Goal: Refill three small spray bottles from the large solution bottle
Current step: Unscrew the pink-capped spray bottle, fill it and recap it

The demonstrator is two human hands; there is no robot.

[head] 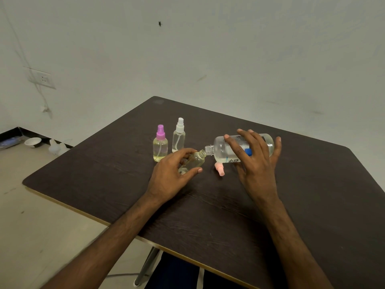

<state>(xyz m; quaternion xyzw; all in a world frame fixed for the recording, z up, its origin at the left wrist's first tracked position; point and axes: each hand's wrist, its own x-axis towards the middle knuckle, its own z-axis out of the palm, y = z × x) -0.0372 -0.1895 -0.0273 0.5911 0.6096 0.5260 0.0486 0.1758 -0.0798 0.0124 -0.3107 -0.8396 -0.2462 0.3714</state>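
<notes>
My left hand (170,174) grips an uncapped small spray bottle (194,161), tilted with its mouth up and to the right. My right hand (254,157) holds the large clear solution bottle (223,150) on its side, its open neck touching the small bottle's mouth. Pale liquid lies in both. A blue cap (248,151) is tucked under my right fingers. A pink spray top (220,168) lies on the table below the large bottle. Behind stand a purple-topped spray bottle (160,146) with yellowish liquid and a white-topped spray bottle (178,136).
The dark wooden table (208,205) has its left edge close to my left forearm and a corner at the far back. On the floor at the left sit a white bowl (33,142) and pale plastic containers (57,148). A wall socket (42,78) is on the wall.
</notes>
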